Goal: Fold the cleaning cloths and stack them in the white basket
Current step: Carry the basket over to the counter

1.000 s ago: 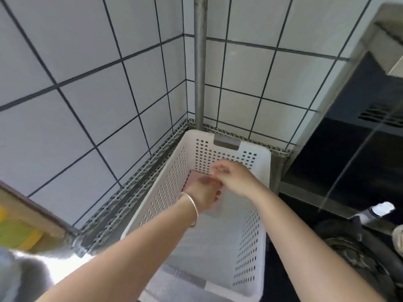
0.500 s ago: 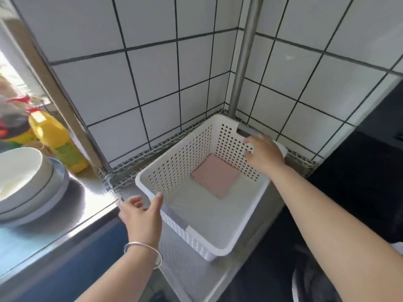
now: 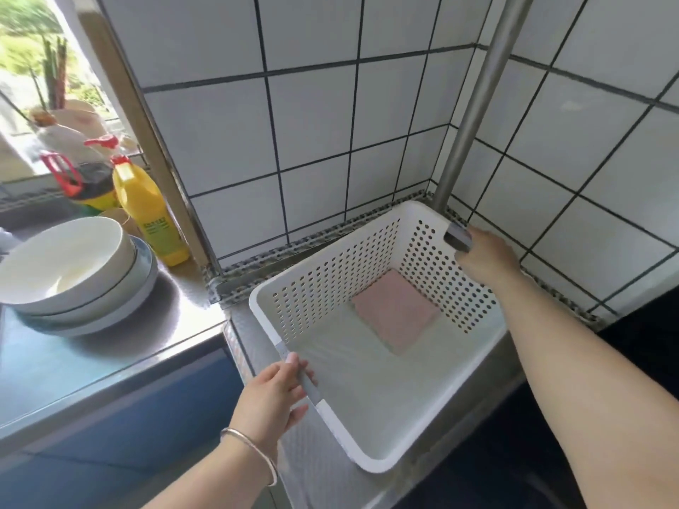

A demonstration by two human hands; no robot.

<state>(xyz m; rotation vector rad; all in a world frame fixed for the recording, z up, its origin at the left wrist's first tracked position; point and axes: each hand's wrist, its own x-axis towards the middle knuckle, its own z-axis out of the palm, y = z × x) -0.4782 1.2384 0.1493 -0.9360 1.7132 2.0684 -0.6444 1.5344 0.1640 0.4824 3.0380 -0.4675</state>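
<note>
A white perforated basket (image 3: 323, 273) stands in the tiled corner on a steel counter. A folded pink cloth (image 3: 395, 312) lies flat on its floor, toward the far corner. My left hand (image 3: 273, 393) grips the grey handle on the basket's near rim, fingers curled over the edge. My right hand (image 3: 485, 255) holds the grey handle on the far rim, beside the metal pole.
A vertical metal pole (image 3: 474, 101) rises just behind the basket. Stacked bowls (image 3: 69, 273) sit on the counter at left, with a yellow bottle (image 3: 147, 214) and other bottles behind them near the window. A dark stove surface lies at right.
Both hands left the pink cloth inside the basket and moved out to the basket's two handles. The left hand closed onto the near rim. The view swung left.
</note>
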